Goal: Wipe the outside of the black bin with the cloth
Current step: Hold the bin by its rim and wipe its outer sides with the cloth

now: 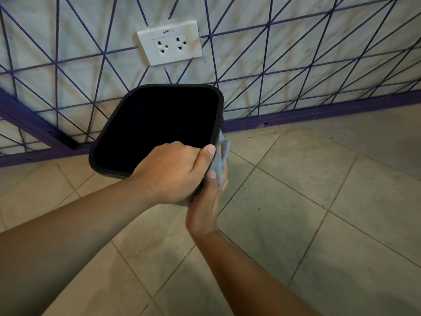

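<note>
1. Head view: a pale wall point(296, 53) crossed by purple lines rises at the far side, with a white double socket plate point(169, 42) marked "8PP-2". A purple skirting strip meets a beige tiled floor point(330, 201).
2. The black bin point(157, 126) sits near the wall, its open mouth tilted toward the camera, its inside dark.
3. The left hand point(168, 172) grips the bin's near-right rim, fingers curled over the edge and thumb along the corner.
4. The right hand point(205, 206) is just below it, clenched on the grey cloth point(219, 158), pressing it against the bin's right outer side.
</note>
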Demonstrator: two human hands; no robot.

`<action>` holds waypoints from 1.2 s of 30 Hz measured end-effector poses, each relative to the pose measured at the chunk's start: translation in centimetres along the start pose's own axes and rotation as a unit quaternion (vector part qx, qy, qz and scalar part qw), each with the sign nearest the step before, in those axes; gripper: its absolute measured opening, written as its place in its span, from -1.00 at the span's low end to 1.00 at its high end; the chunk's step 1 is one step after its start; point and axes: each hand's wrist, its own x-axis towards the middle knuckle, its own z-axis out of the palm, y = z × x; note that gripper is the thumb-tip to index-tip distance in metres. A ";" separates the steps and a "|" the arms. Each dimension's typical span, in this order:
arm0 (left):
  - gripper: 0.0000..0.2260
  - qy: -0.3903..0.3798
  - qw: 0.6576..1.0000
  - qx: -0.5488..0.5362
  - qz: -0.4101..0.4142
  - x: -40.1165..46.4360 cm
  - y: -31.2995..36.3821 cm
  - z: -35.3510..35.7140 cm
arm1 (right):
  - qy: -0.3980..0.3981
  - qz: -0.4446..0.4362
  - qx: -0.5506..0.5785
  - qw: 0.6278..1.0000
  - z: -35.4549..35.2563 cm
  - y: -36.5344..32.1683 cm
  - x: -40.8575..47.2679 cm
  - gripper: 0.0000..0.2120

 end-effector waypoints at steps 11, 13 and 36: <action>-0.51 0.004 1.000 0.025 0.009 0.0 0.1 0.1 | 0.006 0.064 -0.048 0.997 -1.9 0.8 1.3 -0.29; -0.51 0.001 1.000 0.016 0.006 -0.1 0.0 0.2 | -0.003 0.066 -0.037 0.997 -1.3 0.3 1.4 -0.18; -0.63 -0.085 0.996 0.007 0.019 -1.6 -0.8 -1.1 | 0.105 0.269 -0.192 0.938 -8.7 -0.3 1.2 -0.65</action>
